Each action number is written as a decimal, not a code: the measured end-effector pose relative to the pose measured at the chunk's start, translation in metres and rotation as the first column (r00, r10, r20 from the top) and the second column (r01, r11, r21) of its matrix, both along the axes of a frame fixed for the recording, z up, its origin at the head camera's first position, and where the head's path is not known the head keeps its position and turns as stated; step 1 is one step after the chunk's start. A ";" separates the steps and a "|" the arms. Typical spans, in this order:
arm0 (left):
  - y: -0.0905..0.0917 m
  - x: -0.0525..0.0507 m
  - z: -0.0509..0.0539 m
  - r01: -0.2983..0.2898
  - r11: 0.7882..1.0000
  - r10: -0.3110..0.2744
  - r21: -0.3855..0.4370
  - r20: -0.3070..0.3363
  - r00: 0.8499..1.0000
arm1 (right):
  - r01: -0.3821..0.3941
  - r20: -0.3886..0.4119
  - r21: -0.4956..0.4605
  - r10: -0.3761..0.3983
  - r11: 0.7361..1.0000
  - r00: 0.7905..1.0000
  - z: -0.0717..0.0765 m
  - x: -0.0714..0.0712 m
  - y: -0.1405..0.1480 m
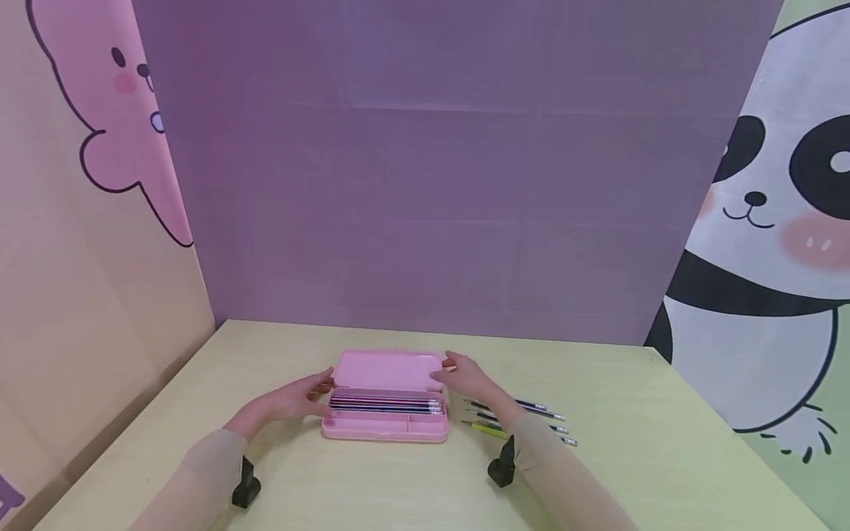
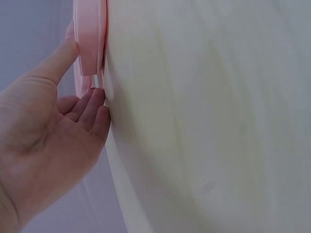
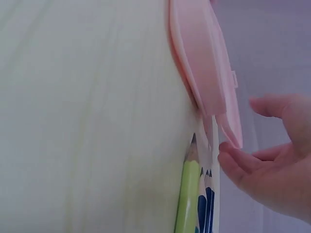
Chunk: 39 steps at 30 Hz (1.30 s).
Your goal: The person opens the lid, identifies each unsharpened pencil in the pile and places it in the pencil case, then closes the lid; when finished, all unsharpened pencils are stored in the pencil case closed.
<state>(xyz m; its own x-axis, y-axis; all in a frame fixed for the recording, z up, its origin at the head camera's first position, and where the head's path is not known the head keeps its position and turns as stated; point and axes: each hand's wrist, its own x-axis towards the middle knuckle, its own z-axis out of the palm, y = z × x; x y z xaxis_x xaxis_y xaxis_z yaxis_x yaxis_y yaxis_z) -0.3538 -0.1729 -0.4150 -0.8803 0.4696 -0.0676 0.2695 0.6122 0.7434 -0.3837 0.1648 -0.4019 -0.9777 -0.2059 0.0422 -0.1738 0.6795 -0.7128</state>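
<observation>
A pink pencil case (image 1: pixel 385 426) lies on the table with its lid (image 1: pixel 388 370) swung back. Several dark striped pencils (image 1: pixel 385 405) are lined up in its rear compartment. My left hand (image 1: pixel 292 398) is at the case's left end, its thumb (image 2: pixel 65 56) touching the case side and its other fingers bent loosely near the lid. At the right end of the lid is my right hand (image 1: pixel 468 377); in the right wrist view its fingertips (image 3: pixel 231 158) meet the lid's edge while the thumb stands apart from it.
Several loose pencils lie right of the case, partly hidden by my right forearm, among them a thick green pencil (image 1: pixel 488 429). A purple backdrop (image 1: pixel 432 184) rises behind the table (image 1: pixel 332 494). Black wrist cameras sit on both sleeves.
</observation>
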 end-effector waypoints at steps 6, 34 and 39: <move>0.001 0.001 0.000 -0.005 1.000 0.005 0.021 0.004 1.000 | 0.006 -0.102 -0.097 -0.015 0.995 0.995 0.002 0.001 0.003; 0.001 0.003 0.002 -0.021 1.000 0.022 0.015 -0.021 1.000 | -0.161 -0.157 -0.173 0.134 0.972 0.978 0.010 0.036 0.024; 0.000 0.003 -0.001 -0.011 1.000 0.011 0.021 -0.016 1.000 | -0.135 -0.097 -0.208 0.117 0.969 0.988 0.007 0.044 0.022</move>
<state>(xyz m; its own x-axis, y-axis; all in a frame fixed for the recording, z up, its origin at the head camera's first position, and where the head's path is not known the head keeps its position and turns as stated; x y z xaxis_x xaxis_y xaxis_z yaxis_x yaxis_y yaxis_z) -0.3513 -0.1730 -0.4158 -0.8864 0.4608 -0.0435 0.2747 0.5994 0.7518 -0.3395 0.1870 -0.3946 -0.9355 -0.3045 0.1791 -0.3136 0.4822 -0.8180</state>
